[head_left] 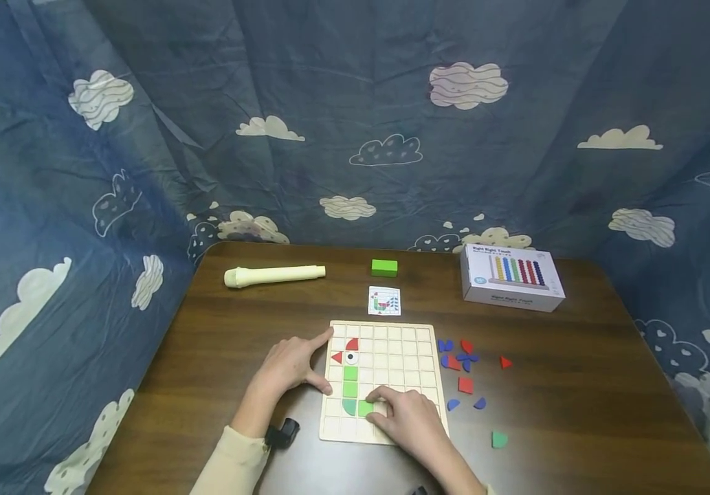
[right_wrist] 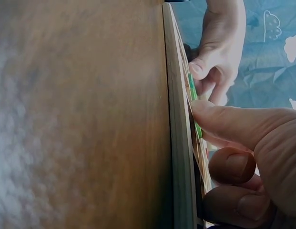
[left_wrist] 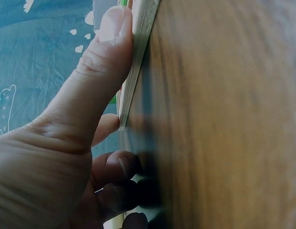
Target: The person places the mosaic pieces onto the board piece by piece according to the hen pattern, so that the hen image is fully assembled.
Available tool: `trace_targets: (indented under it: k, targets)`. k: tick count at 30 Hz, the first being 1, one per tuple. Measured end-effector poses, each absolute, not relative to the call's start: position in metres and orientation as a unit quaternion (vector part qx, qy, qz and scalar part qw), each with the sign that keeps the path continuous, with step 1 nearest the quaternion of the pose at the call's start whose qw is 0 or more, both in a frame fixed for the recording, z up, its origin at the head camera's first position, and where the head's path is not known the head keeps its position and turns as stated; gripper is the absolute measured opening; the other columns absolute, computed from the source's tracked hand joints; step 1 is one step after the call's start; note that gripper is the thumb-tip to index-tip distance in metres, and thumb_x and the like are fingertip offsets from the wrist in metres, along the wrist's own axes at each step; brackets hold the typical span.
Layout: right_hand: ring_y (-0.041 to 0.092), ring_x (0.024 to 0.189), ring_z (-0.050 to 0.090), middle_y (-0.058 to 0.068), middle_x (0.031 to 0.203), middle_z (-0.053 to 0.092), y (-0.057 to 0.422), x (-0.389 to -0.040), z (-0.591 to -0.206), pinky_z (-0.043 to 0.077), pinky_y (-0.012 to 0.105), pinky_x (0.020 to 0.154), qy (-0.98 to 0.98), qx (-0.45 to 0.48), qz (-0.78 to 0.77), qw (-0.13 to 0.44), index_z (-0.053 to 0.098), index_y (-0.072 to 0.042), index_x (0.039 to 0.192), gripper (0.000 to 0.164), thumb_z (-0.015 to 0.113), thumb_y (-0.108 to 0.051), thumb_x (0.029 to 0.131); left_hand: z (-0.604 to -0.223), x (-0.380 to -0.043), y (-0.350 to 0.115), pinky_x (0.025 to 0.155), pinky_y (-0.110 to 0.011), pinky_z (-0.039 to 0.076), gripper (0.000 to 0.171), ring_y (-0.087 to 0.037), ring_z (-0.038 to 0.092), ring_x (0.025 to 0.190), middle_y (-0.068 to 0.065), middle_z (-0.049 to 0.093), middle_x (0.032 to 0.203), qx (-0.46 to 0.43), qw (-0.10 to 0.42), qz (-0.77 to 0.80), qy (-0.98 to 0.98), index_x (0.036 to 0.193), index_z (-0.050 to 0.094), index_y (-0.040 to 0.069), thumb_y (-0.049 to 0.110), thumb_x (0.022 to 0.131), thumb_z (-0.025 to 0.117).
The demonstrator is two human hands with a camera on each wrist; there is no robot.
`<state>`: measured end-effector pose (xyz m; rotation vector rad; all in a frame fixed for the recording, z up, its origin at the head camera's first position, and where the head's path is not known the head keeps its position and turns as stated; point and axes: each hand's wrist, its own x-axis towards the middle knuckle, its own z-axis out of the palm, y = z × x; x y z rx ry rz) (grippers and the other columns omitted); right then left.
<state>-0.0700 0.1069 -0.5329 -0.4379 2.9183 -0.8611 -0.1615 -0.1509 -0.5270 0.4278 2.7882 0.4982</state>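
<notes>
A pale wooden grid board [head_left: 398, 375] lies on the table. My left hand [head_left: 286, 364] steadies its left edge, thumb and forefinger spread apart along it; in the left wrist view the thumb [left_wrist: 107, 57] presses the board's side [left_wrist: 138, 62]. Over the lower part of the board my right hand [head_left: 413, 419] pinches a green square tile [head_left: 365, 408] between thumb and forefinger, at a cell beside a dark green quarter-round tile [head_left: 349, 407]. Above that stand two green squares [head_left: 350, 381], a round eye tile [head_left: 351, 357], a red triangle [head_left: 337, 357] and a red quarter-round tile [head_left: 352, 344].
Right of the board lie several blue pieces [head_left: 467, 357], a red square [head_left: 465, 385], a red triangle [head_left: 506, 361] and a green piece [head_left: 500, 439]. Behind are a pattern card [head_left: 384, 301], a green block [head_left: 384, 268], a cream microphone-shaped object [head_left: 274, 276] and a box [head_left: 512, 277].
</notes>
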Motion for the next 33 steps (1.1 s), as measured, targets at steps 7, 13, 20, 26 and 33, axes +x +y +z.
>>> trace_targets:
  k: [7,13,20,26,33]
  targets:
    - [-0.001,0.050,0.035,-0.017,0.054,0.043,0.113,-0.072,-0.532,0.029,0.022,0.050,0.951,-0.139,-0.274,0.025,0.080,-0.027,0.100,0.022,0.091,-0.031,0.082,-0.526,-0.165,-0.144,0.071,-0.036,0.045,0.124,-0.019,0.054,0.077,-0.010,0.079,0.106,0.152,0.137,0.181,0.962,0.162,0.046,0.026,0.062,0.055,0.098]
    - [-0.003,0.050,0.037,-0.017,0.055,0.046,0.121,-0.074,-0.525,0.032,0.021,0.050,0.931,-0.134,-0.335,0.058,0.079,-0.025,0.107,0.022,0.088,-0.029,0.087,-0.528,-0.163,-0.145,0.075,-0.039,0.051,0.125,-0.019,0.057,0.079,-0.014,0.078,0.125,0.153,0.130,0.173,0.964,0.163,0.046,0.026,0.062,0.055,0.098]
    - [-0.002,0.053,0.037,-0.013,0.058,0.046,0.160,-0.082,-0.511,0.034,0.021,0.053,0.898,-0.102,-0.428,0.027,0.078,-0.014,0.113,0.024,0.085,-0.015,0.090,-0.529,-0.158,-0.147,0.078,-0.044,0.054,0.126,-0.021,0.059,0.079,-0.014,0.075,0.133,0.137,0.127,0.177,0.966,0.163,0.045,0.028,0.061,0.052,0.098]
    - [0.004,0.053,0.041,-0.007,0.061,0.049,0.217,-0.096,-0.505,0.036,0.024,0.050,0.900,-0.027,-0.434,-0.017,0.076,-0.010,0.120,0.029,0.083,-0.019,0.093,-0.529,-0.157,-0.145,0.078,-0.045,0.055,0.126,-0.023,0.061,0.080,-0.014,0.075,0.134,0.143,0.128,0.176,0.965,0.163,0.045,0.029,0.061,0.053,0.098]
    - [0.013,0.057,0.044,-0.001,0.064,0.051,0.273,-0.129,-0.510,0.036,0.029,0.053,0.929,0.044,-0.368,-0.009,0.071,-0.009,0.132,0.042,0.077,-0.033,0.098,-0.531,-0.157,-0.147,0.073,-0.041,0.051,0.125,-0.022,0.057,0.076,-0.013,0.075,0.133,0.154,0.123,0.175,0.965,0.163,0.045,0.029,0.063,0.054,0.097]
